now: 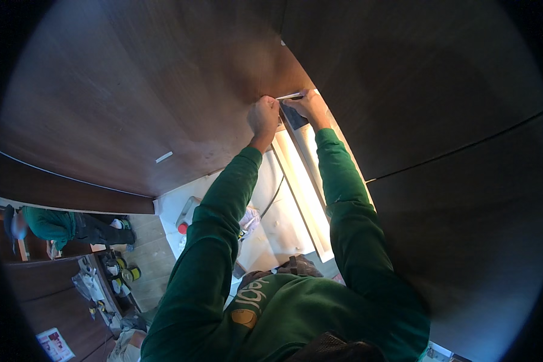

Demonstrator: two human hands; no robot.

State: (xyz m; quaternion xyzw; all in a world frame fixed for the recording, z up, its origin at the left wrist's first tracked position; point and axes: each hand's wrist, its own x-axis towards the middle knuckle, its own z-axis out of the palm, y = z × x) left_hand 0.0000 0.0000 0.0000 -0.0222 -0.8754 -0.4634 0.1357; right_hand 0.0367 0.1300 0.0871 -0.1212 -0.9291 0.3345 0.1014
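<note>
Both my arms, in green sleeves, reach up to a brown wood-grain panel [163, 78]. My left hand [264, 117] is closed, its fingertips pinched at the left end of a thin white strip [290, 96]. At the strip's other end my right hand [309, 108] has its fingers bent and pressed together around it. The strip lies nearly level between the two hands. Just below the fingers is a dark grey patch [296, 119] at the top of a long, narrow lit recess [295, 187]. What the fingertips touch behind the strip is partly hidden.
Dark panels [458, 90] stand close on my right. A small white piece [164, 157] is on the brown panel. Below are a container with a red cap [183, 228] and a dark cable [273, 199]. At far left a person in green [54, 224] bends beside tools [127, 273].
</note>
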